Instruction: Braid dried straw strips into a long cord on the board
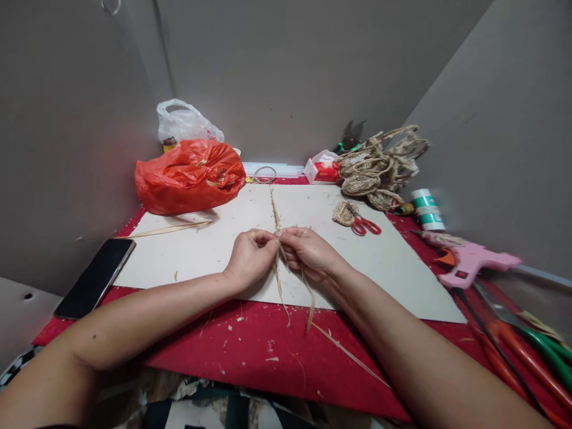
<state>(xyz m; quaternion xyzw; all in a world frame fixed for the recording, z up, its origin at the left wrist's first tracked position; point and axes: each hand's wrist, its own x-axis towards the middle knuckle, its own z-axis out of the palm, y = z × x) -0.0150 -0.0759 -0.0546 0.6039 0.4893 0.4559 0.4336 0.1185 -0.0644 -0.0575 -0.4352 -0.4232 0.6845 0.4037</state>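
My left hand [254, 257] and my right hand [308, 250] meet over the middle of the white board [393, 268]. Both are closed, fingertips pinching a thin braid of straw-coloured fibre [275, 208] at its lower end. From my fingers the braid runs away toward the far edge of the board. Loose strands [280, 292] hang down from between the hands, and a longer flat strand [310, 307] trails under my right hand over the red cloth. Where the strands cross between my fingertips is hidden.
Left: an orange-red plastic bag [187, 182], a phone [96, 277], loose straw strips [172, 229]. Right: red-handled scissors [364, 223] on a small woven piece [343, 213], a bundle of braided cord [375, 164], a tissue pack [325, 170], a pink glue gun [476, 262], large shears [522, 339]. Red cloth [214, 333] surrounds the board.
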